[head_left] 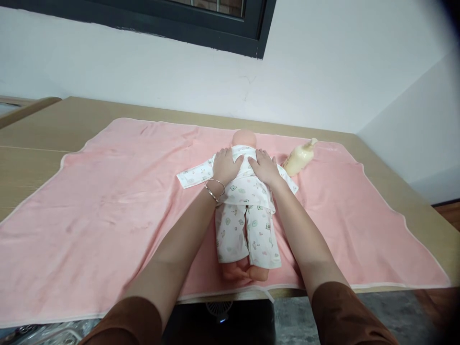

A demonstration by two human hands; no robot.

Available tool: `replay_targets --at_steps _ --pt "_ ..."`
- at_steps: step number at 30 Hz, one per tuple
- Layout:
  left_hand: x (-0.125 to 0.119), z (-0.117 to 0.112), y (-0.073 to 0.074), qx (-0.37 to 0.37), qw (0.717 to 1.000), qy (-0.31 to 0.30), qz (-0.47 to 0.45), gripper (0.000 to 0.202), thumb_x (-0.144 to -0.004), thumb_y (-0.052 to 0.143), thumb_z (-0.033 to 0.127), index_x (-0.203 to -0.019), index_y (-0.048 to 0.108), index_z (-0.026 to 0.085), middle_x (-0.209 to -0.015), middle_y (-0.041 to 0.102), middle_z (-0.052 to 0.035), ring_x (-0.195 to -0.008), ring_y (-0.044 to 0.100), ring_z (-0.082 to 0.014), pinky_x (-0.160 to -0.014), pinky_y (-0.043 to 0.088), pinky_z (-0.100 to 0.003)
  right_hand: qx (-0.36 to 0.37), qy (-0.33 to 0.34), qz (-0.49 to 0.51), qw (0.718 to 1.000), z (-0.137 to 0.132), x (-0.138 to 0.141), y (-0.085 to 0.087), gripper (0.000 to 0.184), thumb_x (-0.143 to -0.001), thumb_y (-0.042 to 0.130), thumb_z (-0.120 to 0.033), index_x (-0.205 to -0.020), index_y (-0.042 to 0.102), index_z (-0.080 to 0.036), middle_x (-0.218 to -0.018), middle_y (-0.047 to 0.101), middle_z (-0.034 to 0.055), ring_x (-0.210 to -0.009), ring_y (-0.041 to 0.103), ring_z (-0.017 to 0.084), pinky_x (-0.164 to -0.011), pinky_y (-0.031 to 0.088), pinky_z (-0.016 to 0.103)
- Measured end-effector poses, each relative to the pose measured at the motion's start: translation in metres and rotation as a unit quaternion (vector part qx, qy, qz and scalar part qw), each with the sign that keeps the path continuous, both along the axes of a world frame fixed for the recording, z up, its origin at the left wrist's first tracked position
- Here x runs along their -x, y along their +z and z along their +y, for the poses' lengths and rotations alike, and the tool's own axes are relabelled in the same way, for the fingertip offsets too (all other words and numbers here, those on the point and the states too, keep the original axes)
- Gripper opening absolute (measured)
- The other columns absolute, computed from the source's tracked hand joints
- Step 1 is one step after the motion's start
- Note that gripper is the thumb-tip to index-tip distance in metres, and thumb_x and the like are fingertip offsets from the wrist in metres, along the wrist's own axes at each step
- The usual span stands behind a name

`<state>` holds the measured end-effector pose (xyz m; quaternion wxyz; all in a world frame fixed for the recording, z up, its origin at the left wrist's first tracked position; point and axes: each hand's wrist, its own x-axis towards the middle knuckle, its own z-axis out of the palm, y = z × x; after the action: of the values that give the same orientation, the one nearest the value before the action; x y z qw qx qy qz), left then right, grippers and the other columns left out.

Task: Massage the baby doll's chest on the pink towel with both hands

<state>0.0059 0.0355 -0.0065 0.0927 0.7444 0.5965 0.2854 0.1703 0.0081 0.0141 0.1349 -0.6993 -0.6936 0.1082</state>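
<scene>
A baby doll [243, 191] in a white printed top and trousers lies face down on a pink blanket [108, 206]. Its bald head [244, 138] points to the wall and its bare feet lie near the table's front edge. Flat on the left side of its upper back rests my left hand [226, 167], fingers stretched out, a bangle at the wrist. My right hand [265, 166] lies likewise on the right side of the back, thumb towards the other thumb. Neither hand grips anything. The doll's sleeves spread out to both sides.
A cream pump bottle [300, 157] lies tilted on the blanket, just right of the doll's shoulder. Under the blanket is a wooden table [46, 122] against a white wall. A dark window frame [201, 26] is above. Below the front edge, a small fan [219, 307] partly shows.
</scene>
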Motion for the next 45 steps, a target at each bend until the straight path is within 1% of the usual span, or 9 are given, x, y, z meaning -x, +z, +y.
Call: replay_targets --at_steps 6,11,14,23,32,42,45 --pt "0.0006 0.0008 -0.0001 -0.017 1.000 -0.001 0.001 0.045 -0.099 0.047 0.046 -0.125 0.063 0.011 -0.129 0.067 -0.0181 -0.123 0.059 -0.0332 -0.110 0.042 -0.045 0.011 0.007 -0.005 1.000 0.0003 -0.0001 0.0011 0.073 -0.104 0.020 -0.056 -0.162 0.026 -0.013 -0.170 0.020 0.0145 -0.159 0.014 0.028 -0.127 0.008 0.060" --pt "0.0011 0.0042 -0.0038 -0.024 1.000 -0.004 -0.010 0.042 -0.098 0.049 0.045 -0.123 0.063 0.014 -0.125 0.069 -0.0161 -0.120 0.060 -0.0330 -0.108 0.044 -0.045 0.012 0.005 0.004 1.000 -0.0001 -0.0002 0.0008 0.075 -0.104 0.021 -0.056 -0.162 0.025 -0.009 -0.170 0.019 0.0154 -0.159 0.013 0.028 -0.127 0.007 0.060" --pt "0.0012 0.0053 -0.0046 -0.023 1.000 -0.005 -0.014 0.043 -0.098 0.048 0.046 -0.123 0.063 0.014 -0.126 0.068 -0.0169 -0.121 0.060 -0.0331 -0.108 0.043 -0.045 0.008 0.004 0.007 1.000 -0.0007 0.0004 0.0011 0.075 -0.104 0.022 -0.056 -0.162 0.026 -0.008 -0.170 0.019 0.0157 -0.159 0.013 0.028 -0.126 0.007 0.060" --pt "0.0013 0.0037 -0.0023 -0.023 1.000 -0.009 -0.018 0.043 -0.099 0.048 0.046 -0.122 0.063 0.013 -0.126 0.068 -0.0175 -0.120 0.060 -0.0337 -0.108 0.043 -0.046 0.014 0.000 -0.002 1.000 -0.0014 0.0016 0.0031 0.074 -0.104 0.021 -0.056 -0.162 0.025 -0.010 -0.170 0.019 0.0143 -0.159 0.014 0.027 -0.127 0.007 0.059" --pt "0.0011 0.0025 -0.0006 -0.021 1.000 -0.005 -0.008 0.044 -0.099 0.049 0.045 -0.123 0.063 0.012 -0.126 0.069 -0.0171 -0.120 0.061 -0.0333 -0.107 0.044 -0.044 0.016 -0.001 -0.009 1.000 -0.0006 0.0019 0.0027 0.075 -0.104 0.020 -0.056 -0.162 0.025 -0.009 -0.170 0.019 0.0141 -0.159 0.014 0.027 -0.127 0.008 0.059" --pt "0.0018 0.0036 -0.0016 -0.021 1.000 -0.008 -0.020 0.042 -0.098 0.048 0.046 -0.121 0.064 0.015 -0.125 0.069 -0.0160 -0.121 0.061 -0.0319 -0.107 0.044 -0.044 0.007 0.000 0.004 1.000 -0.0005 0.0008 0.0014 0.074 -0.104 0.022 -0.057 -0.162 0.027 -0.012 -0.170 0.021 0.0145 -0.159 0.015 0.028 -0.126 0.008 0.060" --pt "0.0018 0.0038 -0.0014 -0.020 1.000 -0.009 -0.019 0.042 -0.098 0.048 0.045 -0.124 0.063 0.015 -0.127 0.069 -0.0162 -0.122 0.060 -0.0316 -0.108 0.043 -0.044 0.007 -0.001 0.011 1.000 -0.0006 0.0008 0.0018 0.073 -0.104 0.023 -0.056 -0.162 0.028 -0.012 -0.170 0.021 0.0151 -0.158 0.016 0.028 -0.126 0.007 0.060"
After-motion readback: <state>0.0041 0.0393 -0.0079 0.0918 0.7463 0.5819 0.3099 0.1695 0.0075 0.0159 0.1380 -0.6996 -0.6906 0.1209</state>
